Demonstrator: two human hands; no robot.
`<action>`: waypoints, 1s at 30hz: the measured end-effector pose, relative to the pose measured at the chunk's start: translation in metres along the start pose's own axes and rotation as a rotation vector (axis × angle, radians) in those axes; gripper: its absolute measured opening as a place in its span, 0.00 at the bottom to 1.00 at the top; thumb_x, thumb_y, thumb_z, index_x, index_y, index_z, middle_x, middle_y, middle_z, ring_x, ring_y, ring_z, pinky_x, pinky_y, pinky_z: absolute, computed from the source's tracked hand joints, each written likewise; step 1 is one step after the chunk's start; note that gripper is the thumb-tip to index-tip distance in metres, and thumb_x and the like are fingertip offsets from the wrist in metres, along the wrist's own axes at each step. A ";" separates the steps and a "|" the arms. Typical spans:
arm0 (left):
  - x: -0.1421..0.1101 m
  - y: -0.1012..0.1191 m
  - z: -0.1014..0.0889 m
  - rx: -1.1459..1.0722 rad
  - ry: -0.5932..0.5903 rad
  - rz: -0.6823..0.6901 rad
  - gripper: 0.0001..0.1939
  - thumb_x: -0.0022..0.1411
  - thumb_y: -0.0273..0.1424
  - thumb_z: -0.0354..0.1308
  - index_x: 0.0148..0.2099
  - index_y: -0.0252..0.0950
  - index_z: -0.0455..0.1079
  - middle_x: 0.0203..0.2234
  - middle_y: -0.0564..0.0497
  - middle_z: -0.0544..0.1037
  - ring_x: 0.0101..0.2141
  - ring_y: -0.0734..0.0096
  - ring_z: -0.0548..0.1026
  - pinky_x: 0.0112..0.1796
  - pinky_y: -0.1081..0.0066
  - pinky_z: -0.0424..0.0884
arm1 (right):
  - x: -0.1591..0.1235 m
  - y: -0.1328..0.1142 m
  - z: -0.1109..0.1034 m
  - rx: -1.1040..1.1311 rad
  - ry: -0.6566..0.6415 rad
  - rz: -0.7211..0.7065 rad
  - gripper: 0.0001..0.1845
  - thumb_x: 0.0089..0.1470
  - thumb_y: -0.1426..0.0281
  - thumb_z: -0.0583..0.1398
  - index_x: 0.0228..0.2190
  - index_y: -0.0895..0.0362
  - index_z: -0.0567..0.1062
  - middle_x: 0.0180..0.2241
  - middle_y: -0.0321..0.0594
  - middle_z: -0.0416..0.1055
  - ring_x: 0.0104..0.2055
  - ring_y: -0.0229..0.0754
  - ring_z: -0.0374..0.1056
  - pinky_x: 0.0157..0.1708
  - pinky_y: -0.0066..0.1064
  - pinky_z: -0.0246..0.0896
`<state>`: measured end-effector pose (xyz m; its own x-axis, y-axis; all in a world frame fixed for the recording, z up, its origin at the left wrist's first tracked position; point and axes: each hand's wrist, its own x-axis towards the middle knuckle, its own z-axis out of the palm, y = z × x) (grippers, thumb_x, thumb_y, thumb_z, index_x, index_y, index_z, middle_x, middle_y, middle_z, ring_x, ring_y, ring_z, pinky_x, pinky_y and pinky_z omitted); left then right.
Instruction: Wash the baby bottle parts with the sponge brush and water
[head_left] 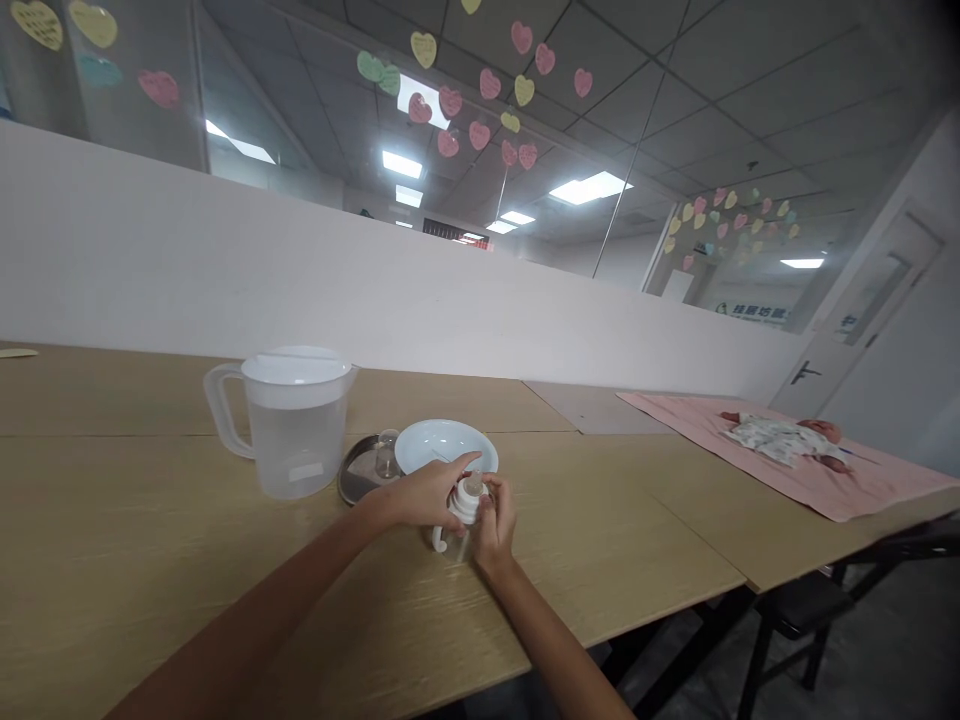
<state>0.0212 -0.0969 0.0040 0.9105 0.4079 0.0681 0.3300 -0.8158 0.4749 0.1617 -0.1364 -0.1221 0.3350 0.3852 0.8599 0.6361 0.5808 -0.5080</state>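
Observation:
A baby bottle with a white collar, a pale teat and a white side handle stands in front of me at the table's middle. My left hand curls round the collar from the left, thumb and fingers closed on it. From the right, my right hand grips the same bottle near the collar. Just behind my hands sits a pale blue bowl. To its left, a round metal tray carries a small clear cup-like piece.
A clear plastic pitcher holding liquid stands at the left. On the right, a baby doll in patterned clothes lies on a pink cloth. A black stool is beside the table's front edge. A white wall runs behind the table.

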 end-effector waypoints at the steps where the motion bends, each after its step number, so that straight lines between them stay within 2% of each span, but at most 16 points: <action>1: 0.000 0.002 0.000 0.028 0.000 -0.014 0.50 0.44 0.31 0.63 0.66 0.35 0.41 0.44 0.44 0.75 0.44 0.57 0.72 0.38 0.69 0.67 | 0.001 -0.001 -0.002 0.005 0.024 -0.014 0.14 0.60 0.64 0.47 0.40 0.57 0.67 0.34 0.41 0.69 0.36 0.42 0.67 0.37 0.35 0.61; 4: 0.001 0.005 0.002 0.111 0.015 -0.056 0.48 0.45 0.30 0.62 0.64 0.33 0.43 0.43 0.42 0.75 0.44 0.56 0.72 0.37 0.69 0.66 | 0.005 -0.006 -0.008 0.019 0.101 -0.094 0.13 0.59 0.66 0.48 0.34 0.56 0.70 0.31 0.40 0.68 0.35 0.42 0.65 0.35 0.36 0.59; 6: 0.002 0.004 0.004 0.133 0.022 -0.066 0.42 0.46 0.31 0.62 0.61 0.34 0.49 0.40 0.43 0.75 0.42 0.56 0.73 0.34 0.70 0.66 | 0.005 -0.010 -0.013 -0.024 0.109 -0.194 0.12 0.58 0.68 0.48 0.32 0.55 0.70 0.30 0.40 0.68 0.34 0.42 0.64 0.35 0.36 0.58; 8: 0.002 0.002 0.005 0.127 0.019 -0.064 0.34 0.47 0.33 0.61 0.55 0.35 0.53 0.36 0.46 0.75 0.39 0.57 0.74 0.31 0.72 0.64 | 0.004 -0.013 -0.016 -0.083 0.070 -0.304 0.11 0.57 0.69 0.50 0.34 0.55 0.71 0.31 0.40 0.67 0.35 0.42 0.64 0.35 0.37 0.57; 11: 0.001 0.000 0.005 0.099 0.032 -0.057 0.28 0.48 0.36 0.61 0.49 0.36 0.55 0.31 0.49 0.74 0.34 0.60 0.74 0.28 0.72 0.62 | 0.001 -0.015 -0.015 -0.133 -0.015 -0.407 0.11 0.55 0.68 0.51 0.35 0.55 0.72 0.34 0.42 0.65 0.38 0.44 0.62 0.37 0.39 0.58; 13: 0.000 -0.001 0.003 0.083 0.042 -0.059 0.26 0.47 0.36 0.61 0.46 0.37 0.55 0.30 0.51 0.73 0.33 0.62 0.73 0.28 0.73 0.61 | -0.001 -0.014 -0.012 -0.092 0.004 -0.354 0.10 0.55 0.67 0.51 0.35 0.56 0.70 0.36 0.43 0.65 0.39 0.44 0.62 0.39 0.39 0.58; 17: -0.001 -0.002 -0.003 -0.005 0.007 -0.030 0.22 0.45 0.34 0.62 0.41 0.39 0.56 0.29 0.55 0.71 0.32 0.66 0.71 0.28 0.74 0.59 | 0.000 -0.008 -0.005 0.078 0.139 -0.061 0.11 0.57 0.65 0.50 0.39 0.57 0.65 0.39 0.43 0.64 0.43 0.44 0.63 0.43 0.39 0.59; 22: -0.001 -0.008 -0.010 -0.194 -0.055 0.029 0.22 0.43 0.31 0.62 0.41 0.39 0.58 0.30 0.57 0.70 0.33 0.69 0.69 0.31 0.75 0.61 | 0.000 -0.002 0.001 0.202 -0.070 0.153 0.17 0.59 0.59 0.48 0.44 0.56 0.65 0.39 0.42 0.67 0.41 0.42 0.65 0.41 0.35 0.61; 27: -0.002 -0.009 -0.012 -0.316 -0.100 0.067 0.24 0.44 0.31 0.62 0.45 0.39 0.60 0.36 0.55 0.71 0.37 0.68 0.70 0.34 0.74 0.63 | -0.002 0.003 0.005 0.117 -0.082 0.221 0.20 0.61 0.56 0.45 0.43 0.56 0.66 0.37 0.41 0.69 0.39 0.41 0.67 0.39 0.34 0.61; 30: -0.004 -0.006 -0.014 -0.234 -0.104 0.057 0.25 0.44 0.33 0.63 0.46 0.39 0.61 0.38 0.54 0.70 0.39 0.66 0.69 0.36 0.73 0.64 | -0.003 0.004 0.004 0.063 -0.115 0.196 0.21 0.60 0.55 0.44 0.43 0.57 0.66 0.36 0.41 0.69 0.38 0.42 0.67 0.37 0.33 0.61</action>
<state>0.0115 -0.0876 0.0132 0.9507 0.3097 0.0163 0.2213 -0.7142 0.6641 0.1611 -0.1322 -0.1268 0.3645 0.5721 0.7347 0.5209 0.5287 -0.6702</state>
